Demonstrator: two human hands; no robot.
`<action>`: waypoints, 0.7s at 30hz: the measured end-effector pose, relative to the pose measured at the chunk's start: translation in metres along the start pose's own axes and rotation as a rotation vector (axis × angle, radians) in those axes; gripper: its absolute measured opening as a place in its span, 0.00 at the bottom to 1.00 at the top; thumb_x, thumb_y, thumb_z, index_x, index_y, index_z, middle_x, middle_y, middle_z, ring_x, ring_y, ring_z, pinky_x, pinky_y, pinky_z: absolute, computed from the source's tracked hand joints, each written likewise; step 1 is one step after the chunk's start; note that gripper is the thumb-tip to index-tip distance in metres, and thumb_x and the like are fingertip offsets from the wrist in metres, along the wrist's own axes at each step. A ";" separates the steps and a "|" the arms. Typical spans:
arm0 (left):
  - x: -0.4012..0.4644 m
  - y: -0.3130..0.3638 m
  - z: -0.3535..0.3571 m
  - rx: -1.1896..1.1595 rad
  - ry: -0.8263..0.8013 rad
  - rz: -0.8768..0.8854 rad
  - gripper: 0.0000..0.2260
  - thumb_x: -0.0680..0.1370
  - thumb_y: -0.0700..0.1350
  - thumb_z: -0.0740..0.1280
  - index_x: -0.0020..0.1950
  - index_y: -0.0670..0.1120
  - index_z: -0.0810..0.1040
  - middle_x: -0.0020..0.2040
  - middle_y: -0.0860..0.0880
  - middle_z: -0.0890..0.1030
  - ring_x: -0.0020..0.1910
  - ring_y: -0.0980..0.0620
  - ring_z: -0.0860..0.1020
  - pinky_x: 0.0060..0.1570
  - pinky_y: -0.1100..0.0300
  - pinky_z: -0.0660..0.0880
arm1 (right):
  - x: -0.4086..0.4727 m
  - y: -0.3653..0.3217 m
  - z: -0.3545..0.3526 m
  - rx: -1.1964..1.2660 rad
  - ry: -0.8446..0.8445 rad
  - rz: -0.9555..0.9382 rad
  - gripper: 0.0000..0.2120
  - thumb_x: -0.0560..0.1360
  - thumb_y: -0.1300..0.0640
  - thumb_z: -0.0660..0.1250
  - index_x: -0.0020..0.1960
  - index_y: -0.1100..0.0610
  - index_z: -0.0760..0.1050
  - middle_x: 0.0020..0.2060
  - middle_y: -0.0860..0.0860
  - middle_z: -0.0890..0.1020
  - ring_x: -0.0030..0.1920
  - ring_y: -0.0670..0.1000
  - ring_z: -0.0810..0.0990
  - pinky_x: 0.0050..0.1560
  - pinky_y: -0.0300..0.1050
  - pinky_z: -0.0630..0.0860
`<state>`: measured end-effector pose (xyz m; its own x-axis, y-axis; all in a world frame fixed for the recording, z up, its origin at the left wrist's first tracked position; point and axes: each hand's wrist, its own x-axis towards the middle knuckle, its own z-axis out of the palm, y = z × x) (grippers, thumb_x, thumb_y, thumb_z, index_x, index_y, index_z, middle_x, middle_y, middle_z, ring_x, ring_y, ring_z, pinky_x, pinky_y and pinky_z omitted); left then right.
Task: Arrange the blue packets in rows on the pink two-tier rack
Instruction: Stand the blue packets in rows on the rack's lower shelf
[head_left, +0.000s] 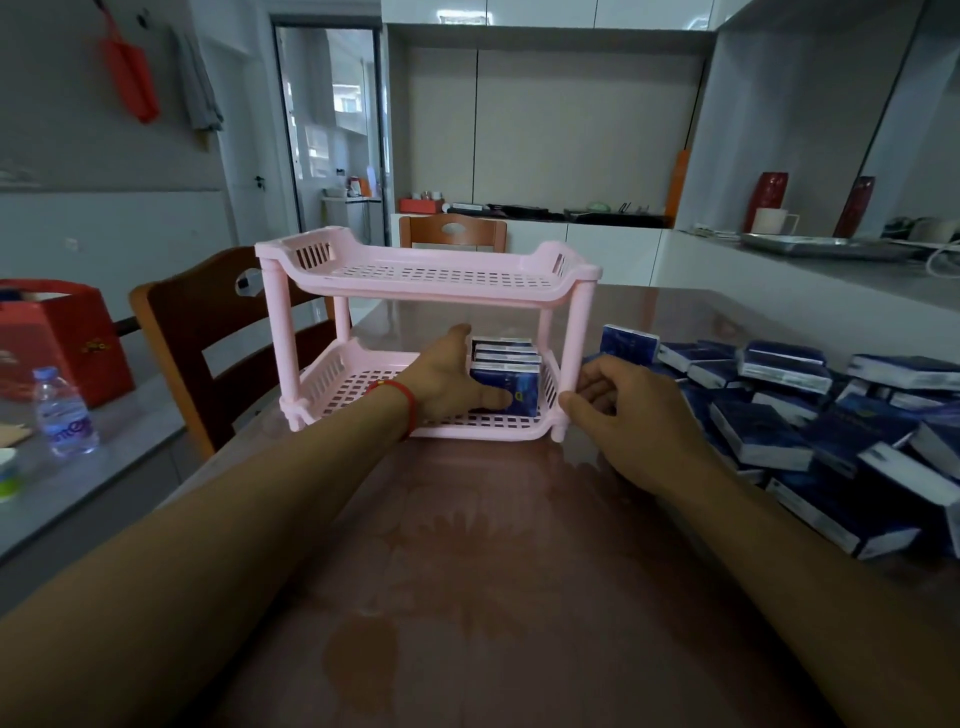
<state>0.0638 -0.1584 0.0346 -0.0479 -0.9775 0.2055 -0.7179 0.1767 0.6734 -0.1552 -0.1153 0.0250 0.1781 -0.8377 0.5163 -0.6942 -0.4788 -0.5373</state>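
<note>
The left hand (447, 382) covers the near face of the row of dark blue rectangular packets (511, 364) on the lower tier, so their count is not sure. The loose heap of blue packets (810, 415) is cut by the right edge. The print on the small clear plastic water bottle (63, 413) is too blurred to read.

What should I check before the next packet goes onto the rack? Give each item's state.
1. Row of packets stands upright at the right end of the lower tier: ok.
2. Left hand presses the front packet: ok.
3. Right hand steadies the rack's front right post: ok.
4. Room left on the lower tier: ok.
5. Loose pile lies beside the right hand: ok.
6. Row is tightly packed: cannot tell.
</note>
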 end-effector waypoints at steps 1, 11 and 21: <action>-0.001 0.002 0.000 -0.019 -0.011 -0.001 0.41 0.69 0.43 0.80 0.75 0.44 0.61 0.65 0.51 0.73 0.57 0.49 0.77 0.61 0.58 0.74 | 0.000 0.000 0.000 -0.003 0.002 -0.001 0.06 0.77 0.52 0.71 0.51 0.52 0.77 0.40 0.43 0.80 0.39 0.40 0.79 0.37 0.28 0.71; 0.002 0.002 0.008 0.034 0.009 0.064 0.35 0.66 0.45 0.82 0.70 0.45 0.70 0.64 0.48 0.78 0.59 0.49 0.78 0.63 0.54 0.76 | 0.001 0.000 0.001 -0.007 0.013 0.001 0.08 0.77 0.52 0.71 0.53 0.54 0.78 0.43 0.46 0.82 0.39 0.41 0.79 0.37 0.28 0.71; -0.002 0.004 0.007 0.063 0.006 0.083 0.37 0.66 0.48 0.82 0.70 0.47 0.68 0.66 0.48 0.77 0.58 0.48 0.79 0.60 0.56 0.76 | 0.000 0.000 0.001 -0.007 0.019 0.002 0.09 0.77 0.52 0.71 0.55 0.55 0.79 0.43 0.46 0.82 0.39 0.40 0.79 0.37 0.28 0.71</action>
<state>0.0564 -0.1561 0.0320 -0.1047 -0.9590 0.2634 -0.7536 0.2493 0.6082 -0.1543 -0.1153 0.0245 0.1636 -0.8336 0.5276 -0.6995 -0.4752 -0.5338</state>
